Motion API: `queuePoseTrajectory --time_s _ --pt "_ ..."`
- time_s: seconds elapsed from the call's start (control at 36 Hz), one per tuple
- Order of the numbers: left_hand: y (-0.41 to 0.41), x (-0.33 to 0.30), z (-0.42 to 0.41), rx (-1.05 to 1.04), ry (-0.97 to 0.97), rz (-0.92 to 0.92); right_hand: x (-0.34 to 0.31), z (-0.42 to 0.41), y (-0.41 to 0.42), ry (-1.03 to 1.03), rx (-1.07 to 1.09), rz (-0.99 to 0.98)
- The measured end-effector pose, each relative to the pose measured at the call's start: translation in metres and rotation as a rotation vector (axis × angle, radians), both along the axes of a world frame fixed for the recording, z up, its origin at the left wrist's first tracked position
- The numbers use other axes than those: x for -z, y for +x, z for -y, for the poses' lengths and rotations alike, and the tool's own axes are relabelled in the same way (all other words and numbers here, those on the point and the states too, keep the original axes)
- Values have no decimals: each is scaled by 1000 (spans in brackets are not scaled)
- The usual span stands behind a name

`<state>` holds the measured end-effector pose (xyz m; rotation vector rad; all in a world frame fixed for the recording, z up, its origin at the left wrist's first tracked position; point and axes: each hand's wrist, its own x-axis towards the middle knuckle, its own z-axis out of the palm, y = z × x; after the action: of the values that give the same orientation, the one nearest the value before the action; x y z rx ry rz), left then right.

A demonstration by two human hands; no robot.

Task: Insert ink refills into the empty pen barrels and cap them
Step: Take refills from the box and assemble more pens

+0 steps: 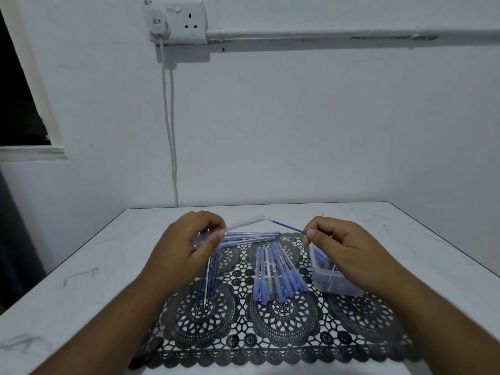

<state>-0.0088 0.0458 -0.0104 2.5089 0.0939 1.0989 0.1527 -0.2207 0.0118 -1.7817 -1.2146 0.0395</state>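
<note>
My left hand (186, 239) pinches a clear empty pen barrel (244, 222) that points right and slightly up. My right hand (341, 247) pinches a thin blue ink refill (286, 226) by its back end, its tip aimed left at the barrel's open end. A small gap separates the tip from the barrel. Several capped blue pens (276, 272) lie bunched on the black lace mat (270, 334). Loose refills (209, 280) lie under my left wrist. More barrels (251, 235) lie across the mat's far edge.
A clear plastic tub (328, 282) with blue parts stands under my right hand. The mat lies on a white table (81, 280) against a wall. A socket with a hanging cable (170, 131) sits above the table's far edge.
</note>
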Motion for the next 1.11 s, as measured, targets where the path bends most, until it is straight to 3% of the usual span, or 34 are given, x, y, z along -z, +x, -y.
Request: queuePoseTrajectory --time_s 0.81,1.11 --pt "-1 -1 1 23 95 -16 3 1 1 -16 25 18" --pt "1 0 1 76 170 -67 4 2 4 -154 33 163"
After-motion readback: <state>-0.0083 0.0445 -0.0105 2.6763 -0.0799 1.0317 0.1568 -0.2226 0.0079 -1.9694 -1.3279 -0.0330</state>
